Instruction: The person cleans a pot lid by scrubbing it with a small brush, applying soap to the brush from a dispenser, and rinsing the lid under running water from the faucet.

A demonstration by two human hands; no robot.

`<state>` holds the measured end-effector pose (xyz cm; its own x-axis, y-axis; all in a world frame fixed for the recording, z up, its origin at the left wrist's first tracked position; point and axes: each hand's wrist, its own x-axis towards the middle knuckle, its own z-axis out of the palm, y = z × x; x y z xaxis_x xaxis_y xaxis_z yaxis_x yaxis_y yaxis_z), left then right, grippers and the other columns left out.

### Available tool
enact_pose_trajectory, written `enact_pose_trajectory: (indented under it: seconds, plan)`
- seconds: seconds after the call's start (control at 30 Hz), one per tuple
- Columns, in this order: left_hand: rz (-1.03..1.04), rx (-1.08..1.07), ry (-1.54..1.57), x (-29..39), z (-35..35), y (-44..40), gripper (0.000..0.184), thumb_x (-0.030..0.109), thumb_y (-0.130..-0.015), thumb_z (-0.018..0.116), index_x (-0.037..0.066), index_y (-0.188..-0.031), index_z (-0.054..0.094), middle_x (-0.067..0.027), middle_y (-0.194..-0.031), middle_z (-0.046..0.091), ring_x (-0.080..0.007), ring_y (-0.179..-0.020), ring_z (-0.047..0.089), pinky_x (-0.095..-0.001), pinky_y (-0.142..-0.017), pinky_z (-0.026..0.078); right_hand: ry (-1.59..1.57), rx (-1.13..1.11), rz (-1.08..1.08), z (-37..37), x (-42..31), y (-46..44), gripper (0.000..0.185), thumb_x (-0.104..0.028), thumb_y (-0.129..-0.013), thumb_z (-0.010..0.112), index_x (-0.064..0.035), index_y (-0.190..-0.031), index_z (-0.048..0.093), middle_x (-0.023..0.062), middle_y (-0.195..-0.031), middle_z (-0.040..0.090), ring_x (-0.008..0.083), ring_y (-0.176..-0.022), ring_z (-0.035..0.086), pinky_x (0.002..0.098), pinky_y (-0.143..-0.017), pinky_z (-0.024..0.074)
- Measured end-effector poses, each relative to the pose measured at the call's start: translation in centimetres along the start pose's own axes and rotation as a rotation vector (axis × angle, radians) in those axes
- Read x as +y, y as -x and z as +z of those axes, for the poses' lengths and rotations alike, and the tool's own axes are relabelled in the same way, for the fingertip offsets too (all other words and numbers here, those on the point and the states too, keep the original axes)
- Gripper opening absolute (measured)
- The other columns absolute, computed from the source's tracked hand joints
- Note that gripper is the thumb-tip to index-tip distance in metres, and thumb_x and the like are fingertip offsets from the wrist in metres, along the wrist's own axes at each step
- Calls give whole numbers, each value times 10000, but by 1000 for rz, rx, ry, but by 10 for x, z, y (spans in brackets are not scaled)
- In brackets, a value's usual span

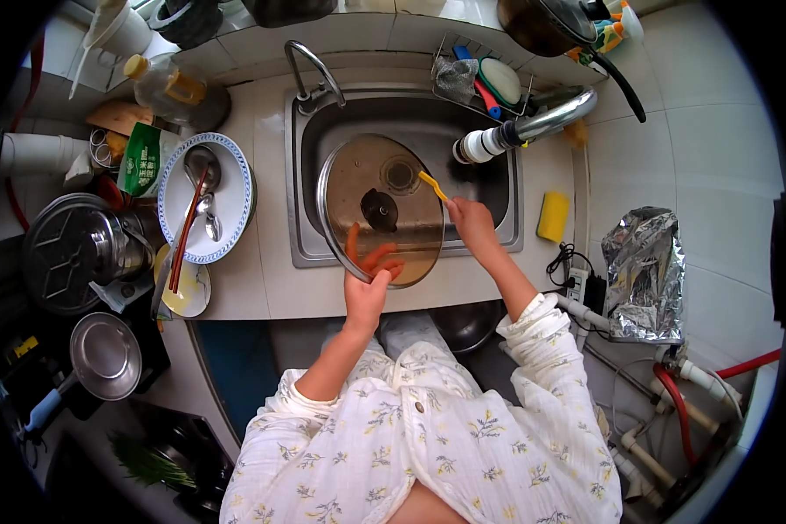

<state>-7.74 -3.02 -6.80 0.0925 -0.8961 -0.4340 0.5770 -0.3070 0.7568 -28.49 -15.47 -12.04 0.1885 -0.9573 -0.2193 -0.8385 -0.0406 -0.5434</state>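
Observation:
My left hand [367, 293] is closed on the near rim of a round glass pot lid [349, 192], its fingers showing through the tinted glass. The lid is tilted over the sink, with a dark knob [379, 210] at its middle. My right hand [472, 220] grips a small yellow brush [431, 185], shaped like a toothbrush. The brush head is at the lid's right rim; whether it touches the glass I cannot tell. Beneath the lid is the steel sink [301, 240], its drain visible through the glass.
A curved faucet [306, 61] and a thick spout [550, 118] reach over the sink. A yellow sponge [552, 217] lies to its right. At left are a blue-rimmed bowl [236, 157] with spoons and chopsticks, and a steel pan [106, 354]. A wire rack [445, 57] stands behind.

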Motion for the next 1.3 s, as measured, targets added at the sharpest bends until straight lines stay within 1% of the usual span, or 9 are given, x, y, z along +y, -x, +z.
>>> enact_pose_trajectory:
  seconds: [0.23,0.43,0.63,0.83,0.97,1.07,1.17,1.27,1.3]
  plan:
    - [-101,-160,-26,8,-6,7,812,-79,-775,404,203,-1479,115,-201,-1206,544,-258,-1001,627,-352,-868,515,-124,-40,-321,-11,-61,-47,269,-307,-925,527,-71,-808,579,182,-704,583,393,-692,566,452,-571,422]
    - [-33,-67,-46,5,-8,-2,808,-84,-779,407,194,-1481,120,-205,-1193,554,-248,-977,632,-366,-884,513,133,50,-173,-13,-19,-47,315,-328,-919,526,-57,-773,592,187,-701,597,403,-698,576,487,-585,437]
    - [72,45,49,-7,10,-11,799,-109,-778,392,180,-1477,134,-186,-1192,557,-217,-970,627,-353,-886,512,120,66,51,12,-5,-12,300,-284,-923,513,-44,-763,595,197,-715,607,417,-715,577,512,-617,439]
    - [150,31,-74,-11,13,-9,796,-100,-774,402,161,-1477,136,-164,-1186,563,-213,-1010,612,-326,-887,503,-116,86,96,10,-14,-4,301,-262,-932,495,-27,-759,569,196,-723,602,413,-709,571,493,-610,425]
    - [131,-20,-92,-11,10,-4,786,-92,-777,398,154,-1477,139,-158,-1187,564,-214,-1026,607,-330,-888,503,-137,143,-124,-3,-25,-43,321,-282,-937,483,-29,-754,557,201,-701,581,421,-706,553,476,-597,410]
    - [111,-21,-31,-9,9,-11,779,-92,-779,393,155,-1476,147,-158,-1187,564,-214,-1025,608,-329,-886,503,-135,130,-92,-2,-25,-40,343,-292,-939,480,-27,-736,559,206,-706,579,423,-697,546,474,-592,411]
    - [104,25,6,-11,7,-17,777,-100,-777,383,154,-1475,157,-157,-1186,564,-211,-1019,608,-326,-885,502,-112,64,35,5,-5,-13,381,-298,-948,469,-23,-700,556,178,-624,567,353,-577,556,428,-544,415]
    - [117,84,30,-16,10,-25,777,-112,-776,373,152,-1476,162,-157,-1185,562,-200,-1018,603,-319,-891,495,-323,-17,220,22,2,16,430,-310,-974,442,-28,-661,524,60,-480,469,162,-420,470,329,-452,376]
    - [130,97,22,-17,12,-27,779,-116,-776,369,150,-1477,161,-157,-1185,560,-196,-1018,601,-318,-894,492,-366,-31,262,23,-3,20,432,-310,-972,436,-30,-657,533,64,-487,480,163,-422,476,331,-458,383]
